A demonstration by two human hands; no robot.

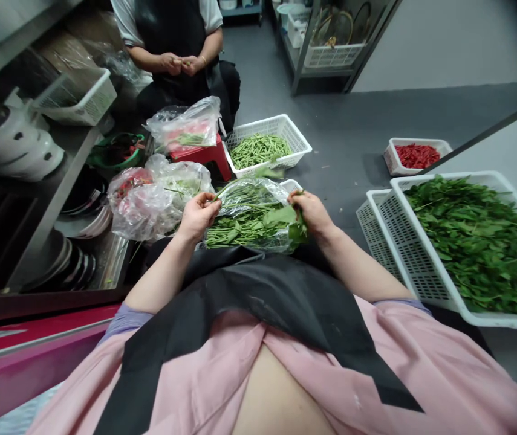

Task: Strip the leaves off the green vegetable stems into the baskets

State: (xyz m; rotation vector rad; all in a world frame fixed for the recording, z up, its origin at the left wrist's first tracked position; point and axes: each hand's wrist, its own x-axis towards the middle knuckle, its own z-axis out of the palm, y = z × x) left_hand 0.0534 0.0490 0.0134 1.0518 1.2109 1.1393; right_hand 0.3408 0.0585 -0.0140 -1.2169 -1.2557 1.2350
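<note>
My left hand point(200, 214) is closed, with thumb and fingers pinching the end of a green leafy stem point(240, 179). The stem reaches right, and its leaf end is blurred. Across from it, my right hand point(311, 211) is closed around some leafy greens point(298, 231), whose leaves hang below the fingers. Between and below both hands lies a pile of long-stemmed greens point(240, 229) in a clear plastic bag point(262, 192), close to my black apron. Part of a white basket rim point(291, 185) shows behind the bag.
Ahead, a white basket of cut green beans point(260, 151) stands beside a red stool point(210, 158). A co-worker's hands point(181, 64) are beyond it. Plastic bags point(149, 196) and a metal shelf point(54, 223) are left; baskets of leaves point(476, 241) and red chillies point(416, 156) are right.
</note>
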